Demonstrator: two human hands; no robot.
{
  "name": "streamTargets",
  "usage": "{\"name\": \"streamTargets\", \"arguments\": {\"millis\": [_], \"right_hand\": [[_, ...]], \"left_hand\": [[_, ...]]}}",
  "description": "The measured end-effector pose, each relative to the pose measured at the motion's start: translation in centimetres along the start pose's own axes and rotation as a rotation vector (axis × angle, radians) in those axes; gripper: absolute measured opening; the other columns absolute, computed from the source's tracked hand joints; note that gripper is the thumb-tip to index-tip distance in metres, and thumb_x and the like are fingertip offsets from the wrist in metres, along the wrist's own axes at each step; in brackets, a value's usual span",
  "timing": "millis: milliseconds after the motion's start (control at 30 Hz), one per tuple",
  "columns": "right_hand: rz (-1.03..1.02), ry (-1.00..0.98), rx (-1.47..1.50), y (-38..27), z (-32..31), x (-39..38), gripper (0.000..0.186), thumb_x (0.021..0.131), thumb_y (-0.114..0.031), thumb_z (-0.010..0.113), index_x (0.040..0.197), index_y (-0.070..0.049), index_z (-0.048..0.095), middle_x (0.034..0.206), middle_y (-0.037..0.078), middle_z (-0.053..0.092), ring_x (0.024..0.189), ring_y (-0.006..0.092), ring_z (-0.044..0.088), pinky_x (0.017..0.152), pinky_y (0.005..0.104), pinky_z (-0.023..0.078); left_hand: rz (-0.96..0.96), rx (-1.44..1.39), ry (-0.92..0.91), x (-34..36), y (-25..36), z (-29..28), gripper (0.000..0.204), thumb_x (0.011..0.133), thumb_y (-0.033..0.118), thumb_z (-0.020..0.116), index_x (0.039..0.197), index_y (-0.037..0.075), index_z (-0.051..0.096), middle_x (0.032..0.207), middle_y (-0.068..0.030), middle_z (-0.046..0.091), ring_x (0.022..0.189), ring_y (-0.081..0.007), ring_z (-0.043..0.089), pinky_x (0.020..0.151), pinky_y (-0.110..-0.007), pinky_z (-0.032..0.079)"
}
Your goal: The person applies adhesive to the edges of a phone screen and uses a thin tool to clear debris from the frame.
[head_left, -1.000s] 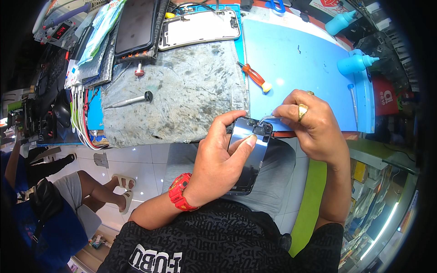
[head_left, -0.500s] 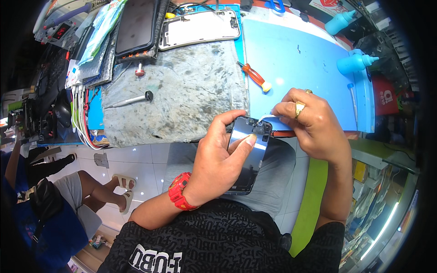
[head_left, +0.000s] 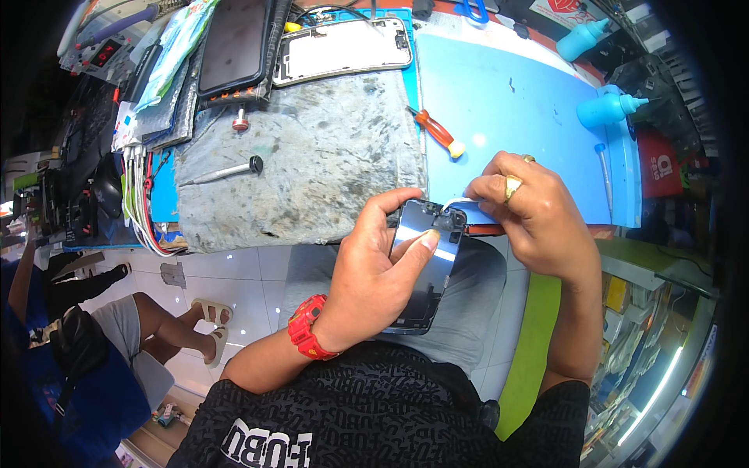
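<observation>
In my left hand point(head_left: 373, 269) is a dark, glossy phone point(head_left: 425, 285), tilted over my lap, with small parts exposed along its top end. My left thumb lies across its shiny face while the fingers curl round the left side. My right hand point(head_left: 534, 210) is closed in a pinch at the phone's upper right corner. Out of that pinch comes a thin, white, curved tool point(head_left: 459, 202), its tip at the phone's top edge; its exact kind is hard to make out.
A stained grey cloth point(head_left: 312, 148) covers the bench's middle, with a screwdriver point(head_left: 226, 171) on it. An orange-handled screwdriver point(head_left: 439, 133) lies on the blue mat point(head_left: 507, 93). Behind are a white phone frame point(head_left: 343, 51), a black phone point(head_left: 234, 47) and blue bottles point(head_left: 605, 111). Another person's legs point(head_left: 168, 324) are at left.
Almost nothing differs. Both hands, the phone and the thin white tool keep nearly the same places, with only a very slight shift.
</observation>
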State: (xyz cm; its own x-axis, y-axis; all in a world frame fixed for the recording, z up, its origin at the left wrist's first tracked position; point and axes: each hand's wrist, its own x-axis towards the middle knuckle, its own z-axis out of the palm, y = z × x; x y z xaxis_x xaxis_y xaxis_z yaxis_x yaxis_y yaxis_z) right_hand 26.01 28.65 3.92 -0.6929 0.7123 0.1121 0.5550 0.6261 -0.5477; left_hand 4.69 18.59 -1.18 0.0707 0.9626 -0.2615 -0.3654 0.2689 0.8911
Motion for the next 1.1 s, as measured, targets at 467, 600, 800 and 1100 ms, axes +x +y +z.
{"name": "streamTargets", "arguments": {"millis": [467,600,800,1100], "right_hand": [[-0.013,0.008,-0.011,-0.15,0.05,-0.04,0.021,0.083,0.004,0.067,0.101,-0.001,0.073,0.091,0.015,0.063,0.086,0.0379,0.064,0.077,0.0466,0.050],[-0.003,-0.011,-0.009,-0.23,-0.13,0.04,0.020,0.083,0.004,0.067,0.102,-0.001,0.073,0.091,0.015,0.063,0.086,0.0381,0.064,0.077,0.0467,0.050],[-0.016,0.000,-0.033,-0.07,-0.01,-0.17,0.022,0.081,0.004,0.068,0.102,-0.003,0.073,0.091,0.015,0.063,0.086,0.0372,0.064,0.077,0.0463,0.051],[-0.033,0.047,-0.024,0.08,0.46,-0.61,0.025,0.079,0.006,0.068,0.102,-0.005,0.072,0.092,0.013,0.063,0.088,0.0364,0.064,0.078,0.0460,0.052]], "left_hand": [[-0.011,-0.030,-0.024,0.00,0.08,-0.18,0.048,0.107,-0.003,0.063,0.150,-0.004,0.041,0.113,-0.0117,0.073,0.099,-0.0089,0.070,0.081,-0.024,0.055],[-0.015,-0.035,-0.029,0.01,0.11,-0.23,0.048,0.107,-0.003,0.063,0.150,-0.004,0.041,0.113,-0.0121,0.073,0.099,-0.0092,0.070,0.081,-0.024,0.056],[-0.007,-0.034,-0.031,0.02,0.10,-0.25,0.049,0.107,-0.003,0.063,0.150,-0.004,0.041,0.113,-0.0117,0.073,0.100,-0.0093,0.070,0.082,-0.024,0.056],[0.000,-0.042,-0.030,0.07,-0.02,-0.22,0.049,0.106,-0.003,0.063,0.150,-0.005,0.042,0.117,-0.0115,0.071,0.102,-0.0090,0.069,0.084,-0.024,0.055]]}}
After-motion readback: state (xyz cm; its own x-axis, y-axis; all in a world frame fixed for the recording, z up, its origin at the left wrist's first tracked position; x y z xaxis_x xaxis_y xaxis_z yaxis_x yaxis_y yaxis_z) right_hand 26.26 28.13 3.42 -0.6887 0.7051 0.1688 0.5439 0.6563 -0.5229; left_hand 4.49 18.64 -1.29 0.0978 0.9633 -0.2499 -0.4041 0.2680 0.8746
